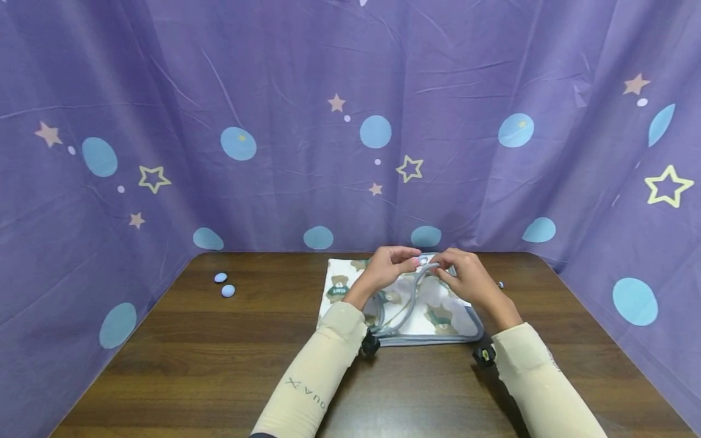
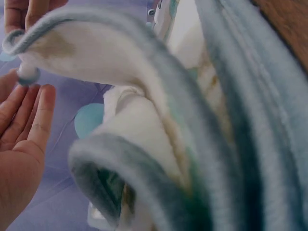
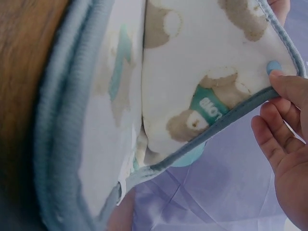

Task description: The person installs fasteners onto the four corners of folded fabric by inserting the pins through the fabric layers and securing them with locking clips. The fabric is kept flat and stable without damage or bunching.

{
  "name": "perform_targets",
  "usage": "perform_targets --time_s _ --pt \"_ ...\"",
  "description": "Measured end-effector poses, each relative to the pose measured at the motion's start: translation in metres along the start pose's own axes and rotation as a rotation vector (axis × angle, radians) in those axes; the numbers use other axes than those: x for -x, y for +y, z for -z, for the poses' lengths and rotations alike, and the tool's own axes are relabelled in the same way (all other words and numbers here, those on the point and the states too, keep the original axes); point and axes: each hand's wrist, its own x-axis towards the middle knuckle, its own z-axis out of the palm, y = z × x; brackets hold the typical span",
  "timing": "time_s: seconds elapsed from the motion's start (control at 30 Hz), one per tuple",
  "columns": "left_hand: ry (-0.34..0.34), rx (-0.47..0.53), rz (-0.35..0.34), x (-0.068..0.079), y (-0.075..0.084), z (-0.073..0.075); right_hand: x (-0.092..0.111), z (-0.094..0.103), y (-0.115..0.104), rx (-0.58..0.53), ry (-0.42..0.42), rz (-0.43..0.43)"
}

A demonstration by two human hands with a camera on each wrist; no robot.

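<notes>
A white blanket (image 1: 342,267) printed with teddy bears and edged in blue-grey binding lies folded on the table, its corner lifted between both hands. My right hand (image 1: 465,274) pinches that corner with thumb and fingers; in the right wrist view a round blue button (image 3: 273,67) sits on the cloth beside the thumb tip. My left hand (image 1: 385,267) is close by on the left. In the left wrist view, its thumb and fingertips pinch a small round pale-blue button (image 2: 29,74) just below the bound corner. Loose folds of cloth (image 2: 120,57) hang nearer the wrist.
Two round blue buttons (image 1: 227,291) lie apart on the left of the brown wooden table (image 1: 219,365). Another small blue piece (image 1: 501,285) shows right of my right hand. A purple curtain (image 1: 306,152) with stars and dots surrounds the table's back and sides.
</notes>
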Motion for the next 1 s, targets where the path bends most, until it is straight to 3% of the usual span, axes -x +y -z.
perform_targets --time_s 0.13,0.23,0.33,0.47,0.63,0.73,1.0 --pt "-0.05 0.046 0.083 0.004 -0.003 0.002 0.0 0.003 0.001 0.007 0.028 -0.014" --pt "-0.134 -0.063 0.11 0.007 -0.003 0.002 0.001 0.004 0.002 0.009 0.036 -0.037" --pt "-0.208 -0.209 0.064 0.009 0.0 -0.002 0.002 0.005 0.002 0.003 0.026 -0.068" --pt "-0.226 -0.302 -0.005 0.01 0.004 -0.008 0.002 0.005 0.001 0.0 0.0 -0.106" --pt "-0.192 -0.346 -0.019 0.012 0.006 -0.011 0.002 0.006 0.001 0.023 -0.023 -0.124" --pt "-0.138 -0.345 -0.001 0.012 0.005 -0.007 0.002 0.008 0.002 0.033 -0.031 -0.158" --pt "0.02 -0.114 0.156 0.014 -0.001 0.015 0.007 0.024 0.009 0.067 -0.04 -0.279"
